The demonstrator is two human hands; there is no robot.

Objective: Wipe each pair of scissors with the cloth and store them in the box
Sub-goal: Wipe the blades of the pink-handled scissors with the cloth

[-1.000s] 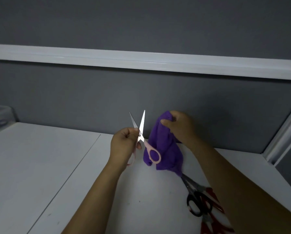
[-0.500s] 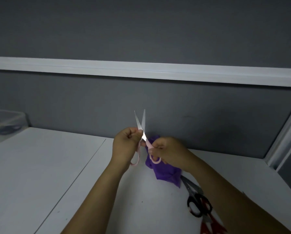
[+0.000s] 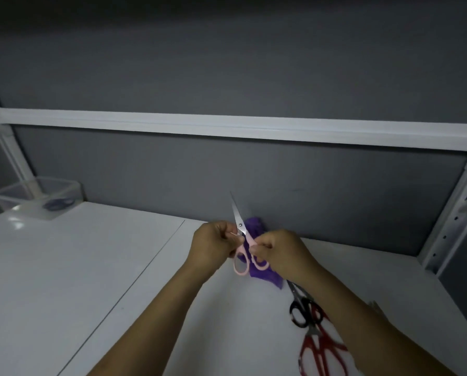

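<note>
The small pink-handled scissors (image 3: 240, 226) are up off the white tabletop (image 3: 78, 267), held between both hands near the middle of the scene. Their steel blades are together and point up and slightly left toward the far grey partition. The left hand (image 3: 213, 246) has its fingers curled around the left handle just below the pivot. The right hand (image 3: 279, 253) is curled over the right handle, and the purple cloth (image 3: 267, 276) is bunched in or under it; folds of it show below the handles and behind the blades. Whether the cloth touches the metal right now is hidden by the fingers.

Far to the left, at the back edge of the table, stands the clear plastic box (image 3: 15, 204). A dark, bluish looped shape (image 3: 57, 205) lies inside it, too dim to make out for certain, but it looks like the handles of one pair already put away.

Two pairs lie on the table at the near right, partly under the right forearm. The black-handled scissors (image 3: 304, 310) are the farther pair, and the red-handled scissors (image 3: 319, 351) are nearer, with the two overlapping.

I judge the task to be somewhere short of halfway. Perhaps one pair is stored and the pink pair is mid-wipe or just finished. That pair has to be carried well across to the box, and the black and red pairs are both yet to be wiped.
</note>
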